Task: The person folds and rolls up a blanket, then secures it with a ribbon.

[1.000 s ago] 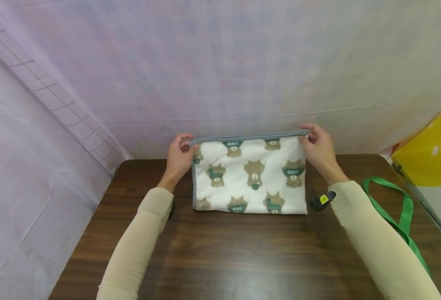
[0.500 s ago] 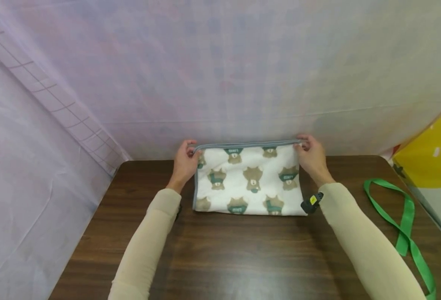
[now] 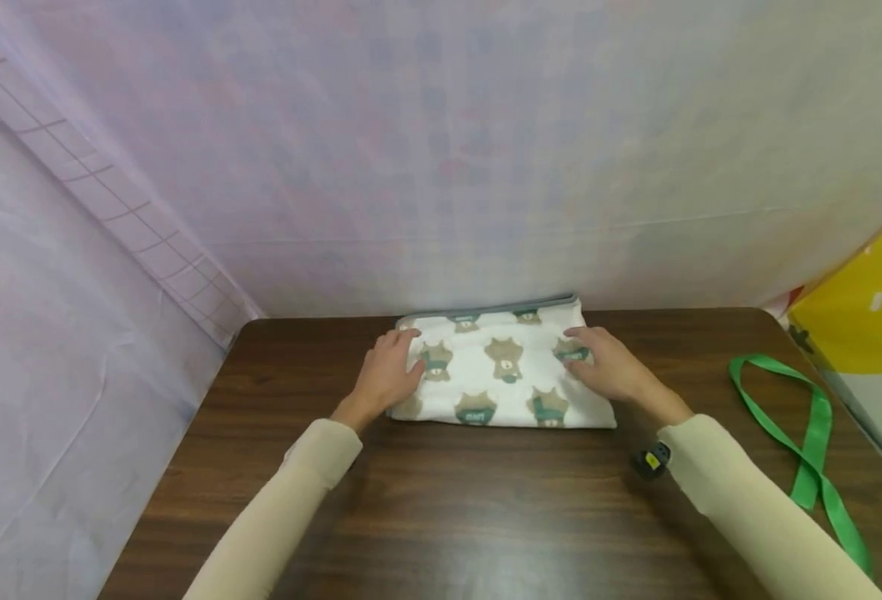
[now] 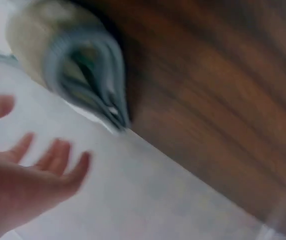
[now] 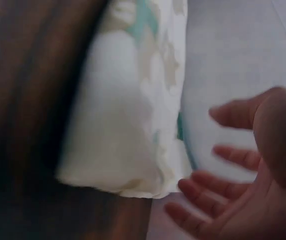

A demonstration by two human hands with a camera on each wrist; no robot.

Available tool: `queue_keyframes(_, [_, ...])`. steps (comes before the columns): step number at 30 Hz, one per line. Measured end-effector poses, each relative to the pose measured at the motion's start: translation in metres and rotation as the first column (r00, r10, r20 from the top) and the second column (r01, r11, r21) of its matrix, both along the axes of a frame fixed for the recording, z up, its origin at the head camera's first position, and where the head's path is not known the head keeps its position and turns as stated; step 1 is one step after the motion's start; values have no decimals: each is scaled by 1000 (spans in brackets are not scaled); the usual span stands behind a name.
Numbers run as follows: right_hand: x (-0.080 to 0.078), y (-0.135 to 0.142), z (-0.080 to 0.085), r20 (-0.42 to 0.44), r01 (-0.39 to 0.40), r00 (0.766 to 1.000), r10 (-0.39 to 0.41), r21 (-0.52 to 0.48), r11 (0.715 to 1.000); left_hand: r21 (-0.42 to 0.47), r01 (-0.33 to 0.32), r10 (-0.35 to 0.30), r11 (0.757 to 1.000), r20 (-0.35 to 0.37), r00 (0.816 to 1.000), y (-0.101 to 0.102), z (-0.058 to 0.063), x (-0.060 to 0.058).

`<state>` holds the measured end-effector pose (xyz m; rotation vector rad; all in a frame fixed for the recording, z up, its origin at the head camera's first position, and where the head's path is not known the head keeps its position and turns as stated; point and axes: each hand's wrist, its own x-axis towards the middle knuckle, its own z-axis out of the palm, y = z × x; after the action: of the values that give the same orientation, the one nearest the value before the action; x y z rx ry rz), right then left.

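A folded fleece blanket [image 3: 448, 392], white with brown bears in green scarves and grey piped edges, lies at the far side of the table. Over its left end is my left hand [image 3: 388, 369], fingers spread and relaxed. My right hand [image 3: 612, 364] is over the right end, thumb and fingers apart with nothing between them. The left wrist view shows the blanket's rolled, layered side [image 4: 90, 65], with the loosely bent fingers [image 4: 75, 172] away from it. In the right wrist view the smooth folded end [image 5: 113, 125] faces the relaxed right fingers [image 5: 203, 197].
The brown wood-grain table [image 3: 486, 517] ends close behind the blanket, against a pale curtain [image 3: 441, 167]. A green strap [image 3: 812, 442] lies looped at the right, beyond the right forearm. A yellow patterned cloth [image 3: 869, 308] hangs past the right edge.
Both hands have let go of the blanket's far corners and moved back toward the near side. The far edge has dropped lower, its right corner shifting inward.
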<state>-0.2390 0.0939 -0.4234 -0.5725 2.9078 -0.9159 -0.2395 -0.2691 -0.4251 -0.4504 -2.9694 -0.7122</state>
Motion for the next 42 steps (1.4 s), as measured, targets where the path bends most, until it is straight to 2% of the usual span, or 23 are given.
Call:
queue_keyframes(3, [11,5,-7,13,83,996,-83,27,996,25,-69,65,997,130,989,-2,-2,13])
queue_keyframes(6, [20,13,-15,66,154,986,-155,25,988,80,-136,113,987,250,962,-10,-4,23])
queue_keyframes(11, [33,21,-27,156,188,970,-185,-7,982,180,-207,126,962,381,916,-25,-7,32])
queue_keyframes(14, [39,22,-30,178,205,964,-196,-35,978,246,-222,106,944,412,905,-29,-8,34])
queue_keyframes(16, [43,23,-30,182,216,962,-201,-62,975,295,-230,92,928,417,904,-30,-9,34])
queue_keyframes(22, [54,28,-25,175,210,967,-183,-153,966,455,-280,71,845,424,903,-31,-9,37])
queue_keyframes(23, [56,29,-25,168,199,971,-172,-160,967,467,-282,72,838,419,905,-31,-9,37])
queue_keyframes(26, [63,32,-24,148,165,979,-141,-164,973,451,-273,86,850,392,916,-34,-12,41])
queue_keyframes(33, [74,30,-34,60,92,995,-83,-166,982,345,-229,119,910,310,943,-37,-20,46])
queue_keyframes(37, [75,26,-35,111,96,990,-83,-117,988,259,-236,164,937,271,949,-35,-22,48])
queue_keyframes(39, [74,22,-32,136,96,987,-85,-78,992,188,-244,200,951,222,954,-31,-19,50])
queue_keyframes(42, [72,12,-23,136,89,987,-86,-17,996,71,-233,226,970,91,970,-20,-15,53])
